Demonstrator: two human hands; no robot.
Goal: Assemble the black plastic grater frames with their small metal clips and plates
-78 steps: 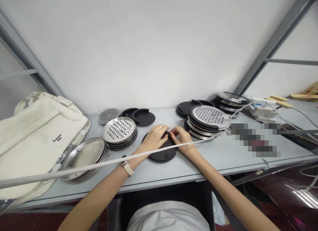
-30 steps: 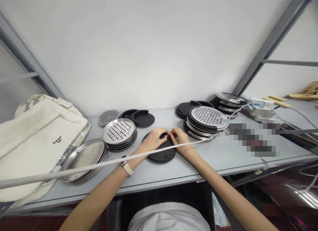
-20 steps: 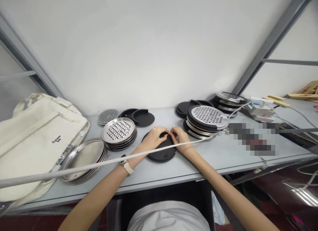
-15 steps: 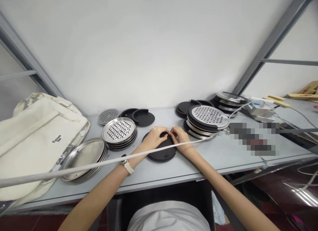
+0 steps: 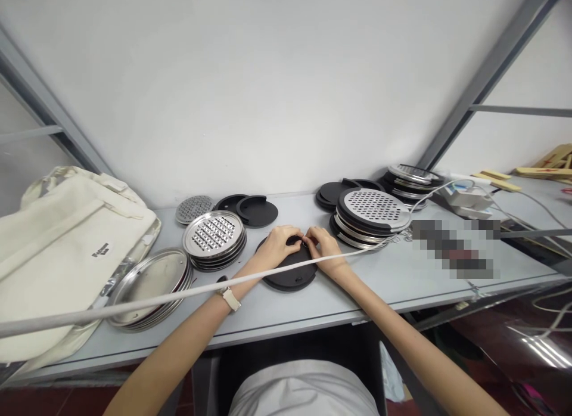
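A round black plastic disc (image 5: 290, 280) with a small knob near its front edge lies on the table in front of me. My left hand (image 5: 282, 244) rests over its far part, fingers closed and bent in. Fingertips of my right hand (image 5: 323, 244) meet those of the left at the disc's far right edge. A small ring (image 5: 305, 244), thin and metallic, appears between the right fingers. What the left fingertips hold is hidden. Left of the disc stands a stack of round metal graters (image 5: 213, 234); to its right is a stack of black-rimmed graters (image 5: 374, 208).
Shiny metal discs (image 5: 154, 282) are stacked at the left beside a cream cloth bag (image 5: 67, 237). Black discs (image 5: 257, 211) lie near the wall. Small metal rings (image 5: 406, 235) are scattered by the right stack. A white cord (image 5: 179, 295) crosses in front of my forearms.
Both hands stay at the same place on the black disc, with only slight finger movement. The view has shifted a little.
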